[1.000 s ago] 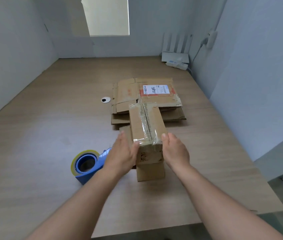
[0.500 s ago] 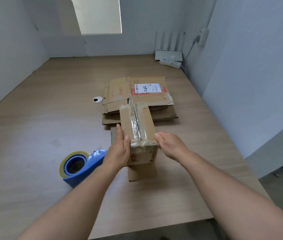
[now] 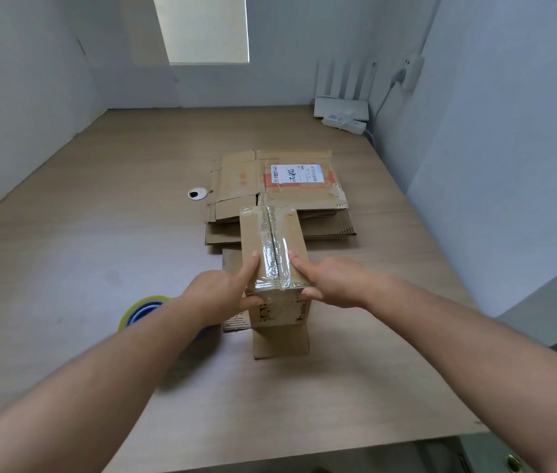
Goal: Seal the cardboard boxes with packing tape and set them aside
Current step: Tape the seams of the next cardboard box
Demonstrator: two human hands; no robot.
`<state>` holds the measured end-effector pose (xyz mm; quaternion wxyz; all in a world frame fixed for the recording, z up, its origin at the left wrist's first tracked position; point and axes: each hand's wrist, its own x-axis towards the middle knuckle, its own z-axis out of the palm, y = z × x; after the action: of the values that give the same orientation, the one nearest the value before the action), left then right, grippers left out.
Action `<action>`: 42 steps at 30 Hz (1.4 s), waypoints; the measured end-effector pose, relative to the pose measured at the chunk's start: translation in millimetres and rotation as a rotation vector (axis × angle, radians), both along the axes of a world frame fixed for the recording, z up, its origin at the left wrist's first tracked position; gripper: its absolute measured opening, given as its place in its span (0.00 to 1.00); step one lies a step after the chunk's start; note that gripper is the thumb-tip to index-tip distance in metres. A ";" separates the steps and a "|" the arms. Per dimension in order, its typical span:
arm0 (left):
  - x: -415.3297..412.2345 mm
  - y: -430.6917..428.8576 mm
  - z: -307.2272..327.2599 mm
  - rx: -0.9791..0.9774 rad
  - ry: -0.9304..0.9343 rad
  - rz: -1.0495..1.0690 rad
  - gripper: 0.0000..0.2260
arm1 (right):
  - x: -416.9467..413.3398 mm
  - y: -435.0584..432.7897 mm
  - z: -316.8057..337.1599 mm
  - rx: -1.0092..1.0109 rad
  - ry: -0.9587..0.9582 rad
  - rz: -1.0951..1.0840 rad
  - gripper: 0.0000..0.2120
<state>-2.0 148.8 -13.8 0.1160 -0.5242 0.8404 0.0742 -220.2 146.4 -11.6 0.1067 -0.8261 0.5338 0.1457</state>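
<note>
Counts: 2 hands, left hand (image 3: 215, 291) and right hand (image 3: 331, 285). 1 taped box (image 3: 272, 247). Flattened cardboard: 1 flat piece (image 3: 280, 343) under that box, plus 1 stack (image 3: 243, 179) behind it with at least 2 layers; I can't tell the exact number. 1 shipping label (image 3: 296, 173). 1 tape dispenser (image 3: 140, 312) carrying 1 roll. 1 table (image 3: 99, 268) with 1 cable grommet (image 3: 198, 193). 1 router (image 3: 340, 109) with 4 antennas. 1 power strip (image 3: 345, 123). 1 wall plug (image 3: 410, 71).
</note>
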 end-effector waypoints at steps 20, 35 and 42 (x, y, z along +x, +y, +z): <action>7.2 -16.4 -2.4 0.060 0.116 0.006 0.37 | -8.3 -4.9 0.5 -0.312 0.048 0.228 0.38; -17.3 -2.2 -5.5 -0.180 0.040 0.119 0.28 | 1.0 -4.4 -33.3 -0.599 -0.134 0.184 0.37; -4.7 14.6 -13.8 0.081 0.296 0.237 0.46 | 9.5 24.5 -14.7 -0.393 -0.184 -0.183 0.44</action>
<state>-6.7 163.4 -27.6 0.0026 -0.5978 0.7770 0.1973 -210.7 170.8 -26.4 0.0047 -0.7890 0.6126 -0.0473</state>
